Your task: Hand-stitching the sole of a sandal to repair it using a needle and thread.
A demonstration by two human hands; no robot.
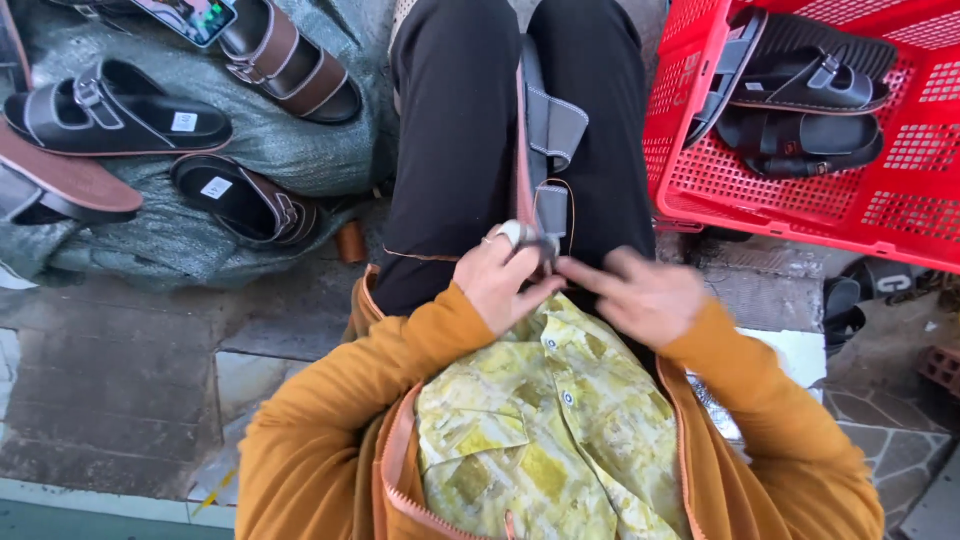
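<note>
Your hands meet on a grey-strapped sandal in your lap.

Your left hand [497,275] curls closed around the near end of the sandal [545,150] lying between your thighs; your right hand [640,295] touches it with fingers loosely spread. Finished sandals lie on grey sacking [290,150] to your left, and more fill the red crate [800,190] to your right.

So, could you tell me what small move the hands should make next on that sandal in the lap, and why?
Probably steady the right hand first. It is blurred beside the left hand, which pinches something small at the near end of the grey-strapped sandal lying between the knees. A surer grip there seems wise before working the strap.
</note>
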